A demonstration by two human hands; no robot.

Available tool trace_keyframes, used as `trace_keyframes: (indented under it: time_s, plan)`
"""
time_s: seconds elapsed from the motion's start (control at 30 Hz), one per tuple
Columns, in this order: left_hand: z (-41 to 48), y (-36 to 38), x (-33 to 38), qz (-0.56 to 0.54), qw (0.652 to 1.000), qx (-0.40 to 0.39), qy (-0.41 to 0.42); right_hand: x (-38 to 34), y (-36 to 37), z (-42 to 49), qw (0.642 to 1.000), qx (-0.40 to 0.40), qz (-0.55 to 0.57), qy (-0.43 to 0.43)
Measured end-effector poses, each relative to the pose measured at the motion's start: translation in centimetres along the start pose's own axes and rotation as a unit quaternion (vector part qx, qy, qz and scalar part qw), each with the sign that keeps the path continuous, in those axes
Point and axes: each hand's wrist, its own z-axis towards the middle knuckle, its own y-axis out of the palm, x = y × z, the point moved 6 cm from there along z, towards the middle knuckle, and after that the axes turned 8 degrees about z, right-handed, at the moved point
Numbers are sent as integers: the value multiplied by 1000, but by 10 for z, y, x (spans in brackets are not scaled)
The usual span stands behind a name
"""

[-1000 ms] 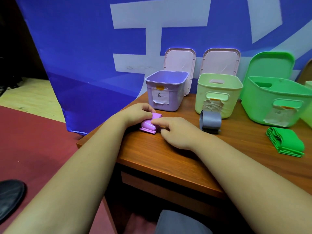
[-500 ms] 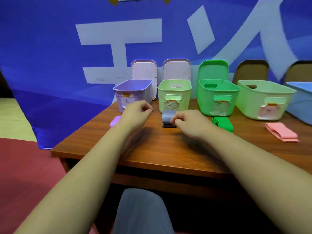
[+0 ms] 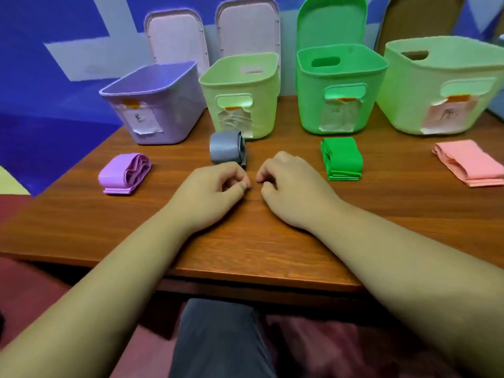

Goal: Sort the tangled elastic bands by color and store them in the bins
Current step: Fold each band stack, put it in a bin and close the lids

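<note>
Folded stacks of elastic bands lie in a row on the wooden table (image 3: 245, 241): purple bands (image 3: 124, 173), grey bands (image 3: 227, 150), green bands (image 3: 341, 158) and pink bands (image 3: 469, 162). Behind each stands a bin: a purple bin (image 3: 155, 102), a pale green bin (image 3: 242, 91), a bright green bin (image 3: 338, 85) and a larger pale green bin (image 3: 441, 83). My left hand (image 3: 215, 189) and my right hand (image 3: 289, 184) rest on the table side by side, just in front of the grey bands, fingers curled in, holding nothing.
Bin lids lean upright against the blue backdrop: two pale pink lids (image 3: 177, 39) and a green lid (image 3: 330, 23). A brown chair back (image 3: 420, 20) shows behind the large bin. Paper labels hang on the bin fronts. My knee (image 3: 221, 336) is under the table edge.
My hands let go of the purple bands, then touched the grey bands, and have now drawn back to the table empty. The view swung right and closer.
</note>
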Motion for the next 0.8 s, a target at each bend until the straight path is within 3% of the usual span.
trace_keyframes:
  time_s: [0.3, 0.57, 0.67, 0.8]
  plan:
    - [0, 4, 0, 4, 1000, -12, -18, 4, 0, -10, 1000, 0, 11, 20]
    - [-7, -5, 12, -33, 991, -42, -123, -3, -14, -12, 993, -97, -22, 55]
    - [-16, -13, 12, -103, 970, -76, -205, -16, -21, -10, 978, -188, -65, 63]
    - [-36, -29, -11, -243, 903, -157, -319, -42, -26, 11, 947, -277, -132, 97]
